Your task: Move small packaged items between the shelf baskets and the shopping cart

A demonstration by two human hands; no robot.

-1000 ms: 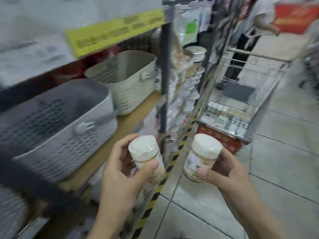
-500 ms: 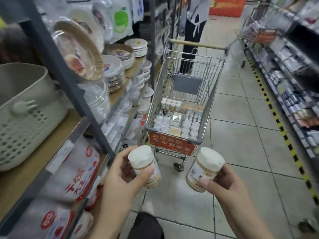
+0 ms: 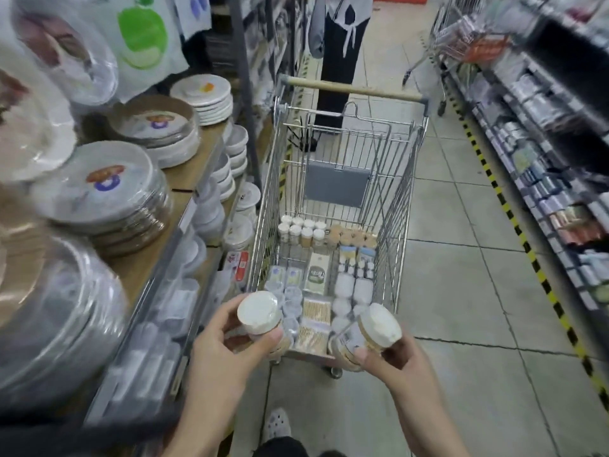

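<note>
My left hand grips a small white-lidded jar, thumb across its side. My right hand grips a second white-lidded jar, tilted toward the left. Both jars hang just above the near end of the metal shopping cart. Several small packaged items lie in rows on the cart's floor: white-capped jars at the far end, flat packets and round tubs nearer me. The shelf baskets are out of view.
A shelf on the left holds stacks of wrapped plates and bowls close to my left arm. A person stands beyond the cart handle. Another shelf of goods lines the right side, with tiled aisle floor between.
My view has swung right from the shelf baskets to the cart. Both hands carried their jars forward and now hover over the cart's near end.
</note>
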